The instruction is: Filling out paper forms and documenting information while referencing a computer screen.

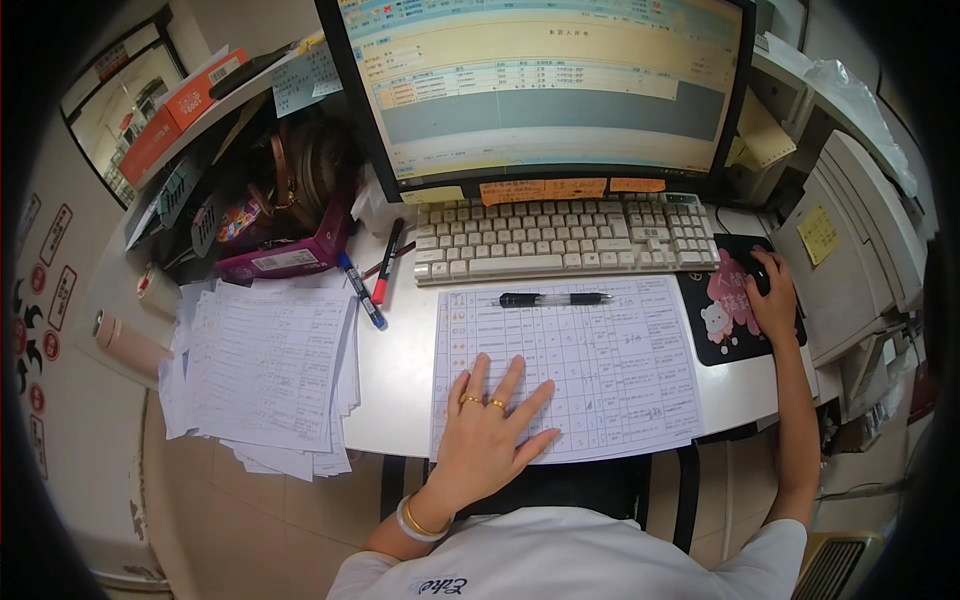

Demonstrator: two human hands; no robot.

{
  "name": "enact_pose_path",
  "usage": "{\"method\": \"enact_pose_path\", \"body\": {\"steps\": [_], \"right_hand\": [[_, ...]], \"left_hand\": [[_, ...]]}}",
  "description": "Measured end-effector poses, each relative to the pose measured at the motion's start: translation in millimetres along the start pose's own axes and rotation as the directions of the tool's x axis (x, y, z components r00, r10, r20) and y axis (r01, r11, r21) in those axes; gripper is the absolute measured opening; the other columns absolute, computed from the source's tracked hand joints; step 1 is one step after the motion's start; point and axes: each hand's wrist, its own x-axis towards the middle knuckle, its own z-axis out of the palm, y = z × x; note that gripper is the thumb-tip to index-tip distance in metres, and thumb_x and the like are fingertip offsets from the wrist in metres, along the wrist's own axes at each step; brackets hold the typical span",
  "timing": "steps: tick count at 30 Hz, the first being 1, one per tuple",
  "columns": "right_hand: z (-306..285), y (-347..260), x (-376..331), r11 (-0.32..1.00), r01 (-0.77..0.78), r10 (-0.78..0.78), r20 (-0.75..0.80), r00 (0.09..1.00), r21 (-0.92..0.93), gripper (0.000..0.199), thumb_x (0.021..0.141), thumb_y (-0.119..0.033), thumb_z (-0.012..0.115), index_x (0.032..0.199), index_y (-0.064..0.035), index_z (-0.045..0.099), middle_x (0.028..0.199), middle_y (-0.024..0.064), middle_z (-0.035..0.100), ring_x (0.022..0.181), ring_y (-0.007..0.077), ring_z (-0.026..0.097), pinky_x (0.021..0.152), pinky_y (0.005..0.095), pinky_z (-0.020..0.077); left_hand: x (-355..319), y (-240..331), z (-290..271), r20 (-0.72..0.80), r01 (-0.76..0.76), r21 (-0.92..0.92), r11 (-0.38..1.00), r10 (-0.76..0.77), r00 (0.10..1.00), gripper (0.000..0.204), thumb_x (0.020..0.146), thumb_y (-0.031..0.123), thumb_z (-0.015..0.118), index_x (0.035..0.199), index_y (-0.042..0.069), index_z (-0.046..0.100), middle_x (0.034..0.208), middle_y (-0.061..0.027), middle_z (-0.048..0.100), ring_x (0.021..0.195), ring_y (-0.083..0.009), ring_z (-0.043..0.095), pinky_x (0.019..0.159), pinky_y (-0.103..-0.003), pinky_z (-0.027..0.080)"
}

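My left hand (pixel 490 425) lies flat with spread fingers on a printed table sheet (pixel 610 370), which has some handwriting on it. Two gold rings and two bangles show on this hand and wrist. Across the top of the sheet rests a black and clear pen (pixel 556 299). At the right, my right hand (pixel 772 298) is wrapped over a dark computer mouse (pixel 764 268), mostly hidden under the fingers. Beneath the mouse is a black mouse pad (pixel 708 340) with a pink and white cartoon print. The white keyboard (pixel 540 240) sits beyond the sheet, untouched.
A monitor (pixel 540 110) showing a data table stands behind the keyboard. Stacked papers (pixel 262 365) overhang the desk's front edge at left, near a blue marker (pixel 362 290), a red and black marker (pixel 388 262) and a pink bottle (pixel 130 340). A printer-like machine (pixel 850 250) stands at right.
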Motion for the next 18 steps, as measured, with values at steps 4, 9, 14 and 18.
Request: {"method": "enact_pose_path", "body": {"steps": [4, 9, 14, 18], "right_hand": [[1.3, 1.7, -0.1, 1.000, -0.008, 0.008, -0.002, 1.000, -0.005, 0.038, 0.083, -0.015, 0.063, 0.121, -0.0122, 0.060, 0.125, 0.0166, 0.054, 0.114, 0.0366, 0.055, 0.097, 0.0408, 0.0454], [1.5, 1.0, -0.2, 1.000, 0.006, -0.006, -0.012, 1.000, -0.003, 0.037, 0.084, -0.016, 0.063, 0.121, -0.0120, 0.060, 0.126, 0.0170, 0.054, 0.114, 0.0371, 0.055, 0.097, 0.0409, 0.0452], [1.8, 2.8, -1.6, 1.000, 0.011, -0.011, -0.008, 1.000, -0.014, 0.037, 0.084, -0.015, 0.063, 0.121, -0.0122, 0.060, 0.126, 0.0172, 0.054, 0.115, 0.0375, 0.055, 0.097, 0.0412, 0.0452], [2.4, 4.6, -2.4, 1.000, 0.017, -0.017, -0.004, 1.000, -0.008, 0.038, 0.084, -0.016, 0.063, 0.122, -0.0127, 0.060, 0.126, 0.0177, 0.054, 0.115, 0.0380, 0.055, 0.097, 0.0415, 0.0453]], "left_hand": [[1.0, 0.1, -0.8, 0.011, 0.004, -0.003, 1.000, -0.004, 1.000, 0.049, 0.088, 0.049, 0.062, 0.129, 0.021, 0.061, 0.142, -0.0163, 0.046, 0.129, -0.0484, 0.038, 0.108, -0.056, 0.026], [0.6, -0.3, -0.6, 0.012, 0.004, 0.003, 1.000, -0.004, 1.000, 0.049, 0.088, 0.049, 0.062, 0.129, 0.021, 0.060, 0.142, -0.0165, 0.046, 0.129, -0.0483, 0.038, 0.108, -0.055, 0.026], [-1.0, 1.3, -1.5, 0.014, 0.002, 0.003, 1.000, -0.002, 1.000, 0.049, 0.088, 0.049, 0.062, 0.129, 0.021, 0.060, 0.142, -0.0166, 0.047, 0.130, -0.0481, 0.037, 0.109, -0.055, 0.026], [-1.5, 2.6, -1.5, 0.015, 0.019, -0.002, 1.000, -0.019, 1.000, 0.049, 0.085, 0.045, 0.067, 0.128, 0.022, 0.062, 0.143, -0.0144, 0.047, 0.131, -0.0457, 0.038, 0.109, -0.053, 0.026]]}}
